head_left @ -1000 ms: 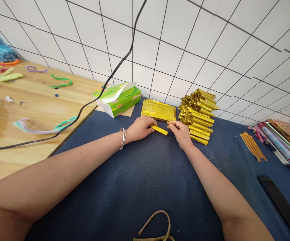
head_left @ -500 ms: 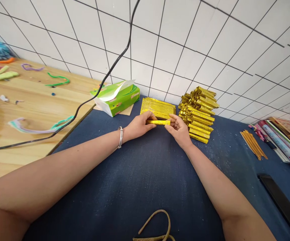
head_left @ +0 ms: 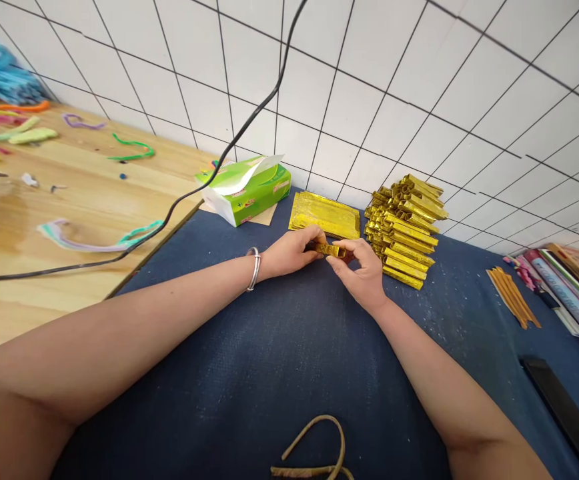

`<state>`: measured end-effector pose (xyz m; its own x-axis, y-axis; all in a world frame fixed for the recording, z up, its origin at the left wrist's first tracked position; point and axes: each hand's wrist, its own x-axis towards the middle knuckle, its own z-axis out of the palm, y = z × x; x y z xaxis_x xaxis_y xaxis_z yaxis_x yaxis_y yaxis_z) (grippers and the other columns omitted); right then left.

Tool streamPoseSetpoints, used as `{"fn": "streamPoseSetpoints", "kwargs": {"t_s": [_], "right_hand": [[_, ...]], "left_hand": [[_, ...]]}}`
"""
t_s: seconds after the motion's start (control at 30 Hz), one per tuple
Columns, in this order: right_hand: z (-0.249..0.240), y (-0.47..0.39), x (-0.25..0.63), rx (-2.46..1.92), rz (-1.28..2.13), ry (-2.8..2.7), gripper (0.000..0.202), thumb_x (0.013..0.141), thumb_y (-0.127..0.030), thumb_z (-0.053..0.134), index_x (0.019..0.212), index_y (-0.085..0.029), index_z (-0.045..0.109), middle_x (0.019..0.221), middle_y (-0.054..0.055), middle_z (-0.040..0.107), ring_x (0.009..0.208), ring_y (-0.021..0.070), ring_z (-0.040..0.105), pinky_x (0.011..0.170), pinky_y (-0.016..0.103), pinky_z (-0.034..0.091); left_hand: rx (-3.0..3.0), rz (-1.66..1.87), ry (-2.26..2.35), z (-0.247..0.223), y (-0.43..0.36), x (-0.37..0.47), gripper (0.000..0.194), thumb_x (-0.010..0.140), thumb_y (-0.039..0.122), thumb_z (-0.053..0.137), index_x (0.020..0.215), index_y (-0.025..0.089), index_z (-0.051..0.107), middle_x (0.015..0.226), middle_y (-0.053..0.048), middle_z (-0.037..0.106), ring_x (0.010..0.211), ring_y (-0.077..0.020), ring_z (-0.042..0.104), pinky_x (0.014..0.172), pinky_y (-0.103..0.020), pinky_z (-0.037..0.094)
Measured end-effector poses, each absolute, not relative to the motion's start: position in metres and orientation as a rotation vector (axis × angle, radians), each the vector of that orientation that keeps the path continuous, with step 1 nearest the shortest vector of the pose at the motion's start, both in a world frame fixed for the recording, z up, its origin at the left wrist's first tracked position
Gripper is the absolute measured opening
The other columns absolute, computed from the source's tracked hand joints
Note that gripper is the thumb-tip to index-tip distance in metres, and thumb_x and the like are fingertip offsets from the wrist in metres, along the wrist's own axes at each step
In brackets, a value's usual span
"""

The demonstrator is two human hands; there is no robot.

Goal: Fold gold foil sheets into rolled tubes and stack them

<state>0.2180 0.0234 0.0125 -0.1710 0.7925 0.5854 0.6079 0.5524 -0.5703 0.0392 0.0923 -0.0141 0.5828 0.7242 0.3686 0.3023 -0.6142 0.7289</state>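
Where the wooden table (head_left: 84, 200) ends: its edge runs at a slant beside the blue surface (head_left: 239, 380), with a black cable (head_left: 177, 200) crossing above it.
Green box (head_left: 262, 193): near the wall, left of the stacked gold sheets (head_left: 325, 215).
Left hand (head_left: 294, 252): reaching in from the left, wrist ringed by a silver bracelet (head_left: 255, 269), fingers curled and pinching one end of the gold piece (head_left: 331, 251).
Gold piece: held crosswise between both hands, just in front of the stacked gold sheets.
Right hand (head_left: 364, 273): angled in from the lower right, thumb and fingers pinching the other end.
Gold bundle pile (head_left: 409, 247): just beyond the right hand, leaving little room that side.
Open room: bare blue surface between the forearms, down to a tan loop (head_left: 342, 443) at the bottom.
Far right: tan strips (head_left: 513, 297), books (head_left: 572, 293) and a black bar (head_left: 564, 407), well apart from the hands.
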Motion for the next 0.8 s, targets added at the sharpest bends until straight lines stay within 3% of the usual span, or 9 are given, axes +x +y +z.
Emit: {"fn": "streamPoseSetpoints", "kwargs": {"t_s": [0.37, 0.57, 0.8], "right_hand": [[0.0097, 0.0218, 0.2128, -1.142, 0.190, -1.935, 0.020, 0.080, -0.034, 0.059, 0.099, -0.028, 0.060, 0.088, 0.003, 0.058, 0.081, 0.0187, 0.055, 0.074, 0.035, 0.048], [0.0083, 0.0227, 0.2148, -1.141, 0.176, -1.896, 0.018, 0.079, -0.033, 0.059, 0.095, -0.026, 0.059, 0.089, 0.004, 0.057, 0.084, 0.0193, 0.054, 0.075, 0.035, 0.048], [0.0084, 0.0279, 0.2210, -1.199, 0.510, -1.585, 0.021, 0.078, -0.037, 0.060, 0.092, -0.024, 0.052, 0.084, 0.001, 0.054, 0.075, 0.0146, 0.053, 0.069, 0.029, 0.048]], "left_hand": [[2.152, 0.740, 0.577, -0.0095, 0.0833, 0.0424, 0.022, 0.079, 0.021, 0.052, 0.101, 0.019, 0.053, 0.093, -0.001, 0.060, 0.086, -0.0144, 0.055, 0.078, -0.027, 0.043], [2.188, 0.720, 0.634, -0.0097, 0.0833, 0.0426, 0.014, 0.079, 0.025, 0.054, 0.091, 0.018, 0.054, 0.082, 0.001, 0.058, 0.076, -0.0127, 0.053, 0.069, -0.024, 0.042], [1.923, 0.880, 0.631, -0.0116, 0.0872, 0.0440, 0.026, 0.077, 0.030, 0.059, 0.100, 0.017, 0.054, 0.089, -0.001, 0.058, 0.081, -0.0125, 0.054, 0.078, -0.027, 0.045]]}}
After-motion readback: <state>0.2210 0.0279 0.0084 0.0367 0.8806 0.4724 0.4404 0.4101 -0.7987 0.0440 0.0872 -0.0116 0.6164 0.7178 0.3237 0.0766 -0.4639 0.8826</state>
